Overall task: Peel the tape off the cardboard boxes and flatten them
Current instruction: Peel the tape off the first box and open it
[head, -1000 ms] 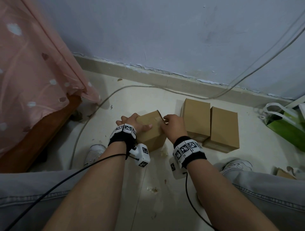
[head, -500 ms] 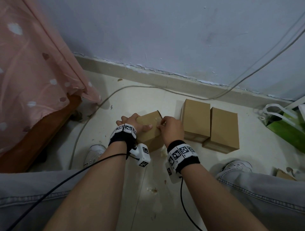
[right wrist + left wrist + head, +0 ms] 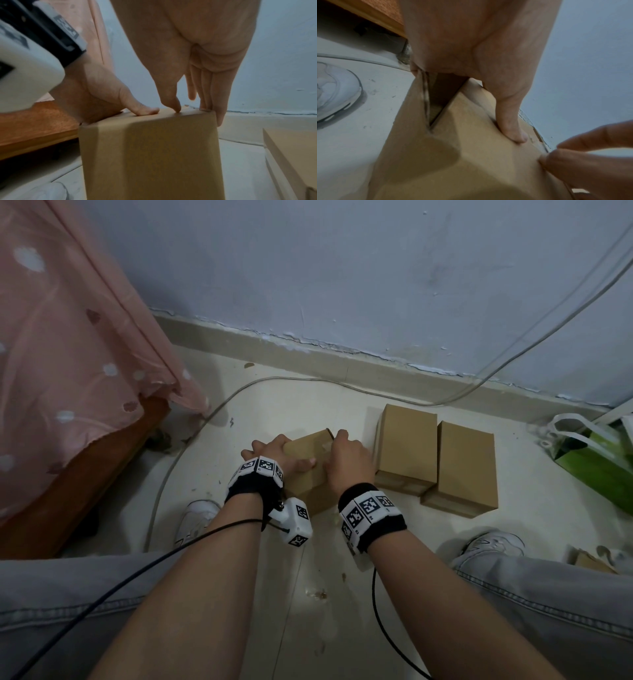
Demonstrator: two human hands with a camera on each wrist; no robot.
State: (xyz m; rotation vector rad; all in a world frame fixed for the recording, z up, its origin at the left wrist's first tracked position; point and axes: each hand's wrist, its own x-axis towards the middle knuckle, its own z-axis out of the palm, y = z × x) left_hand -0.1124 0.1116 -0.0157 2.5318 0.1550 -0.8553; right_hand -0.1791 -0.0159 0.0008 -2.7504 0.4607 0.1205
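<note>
A small brown cardboard box [image 3: 306, 491] stands on the floor between my knees. My left hand [image 3: 270, 455] grips its left side, thumb lying on the top face. My right hand [image 3: 346, 462] holds the top right edge, thumb tip on top and fingers down the right side. A pale patch of tape [image 3: 322, 445] shows by the right fingers. In the left wrist view the box [image 3: 471, 162] has a side flap gaping open under my left hand [image 3: 471, 40]. The right wrist view shows the box [image 3: 150, 155], my right hand [image 3: 188, 54] and the left hand [image 3: 96, 92].
Two more shut cardboard boxes [image 3: 406, 446] [image 3: 467, 463] lie side by side just right of my hands. A green bag [image 3: 596, 463] is further right. A grey cable [image 3: 239, 392] curves over the floor. A bed with pink cloth [image 3: 68, 337] borders the left. My shoes [image 3: 197, 518] [image 3: 493, 546] flank the box.
My right hand and wrist have slid left across the top of the box, closer to the left thumb. The left hand and the box have stayed put.
</note>
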